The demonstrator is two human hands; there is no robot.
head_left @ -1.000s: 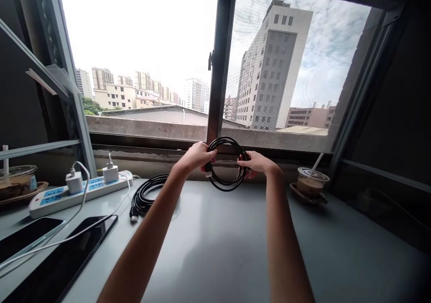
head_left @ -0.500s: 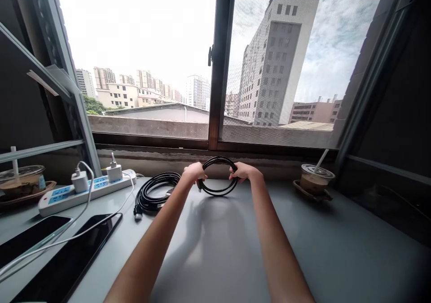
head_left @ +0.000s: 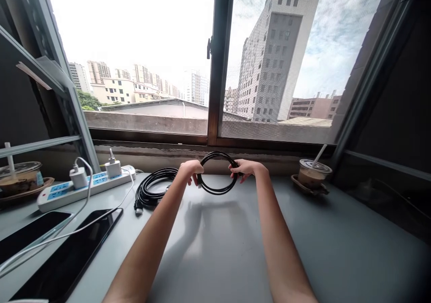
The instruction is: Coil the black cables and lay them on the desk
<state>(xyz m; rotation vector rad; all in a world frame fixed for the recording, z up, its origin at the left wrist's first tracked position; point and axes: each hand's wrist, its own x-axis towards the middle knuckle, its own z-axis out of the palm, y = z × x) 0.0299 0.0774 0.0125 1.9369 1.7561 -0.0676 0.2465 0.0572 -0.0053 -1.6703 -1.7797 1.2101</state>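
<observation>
On table (head_left: pixel 222 258) are laid: cable coil (head_left: pixel 144 194) at eleven o'clock; power strip (head_left: pixel 60 199), cup tray (head_left: pixel 45 187) at ten; phone (head_left: pixel 33 231), tablet (head_left: pixel 63 258) at nine; second tray (head_left: pixel 305 187) at two.

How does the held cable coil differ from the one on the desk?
The held coil stands upright between the left hand and right hand; the desk coil lies flat on the desk. The held coil is a slim bundle; the desk coil is thicker, with more turns. Both are black cable wound into rings.

It looks like a desk workspace, maybe an office: a grey desk (head_left: pixel 215 249) faces a window (head_left: pixel 141 56) at twelve o'clock, with a power strip (head_left: pixel 87 188) at ten o'clock.
</observation>
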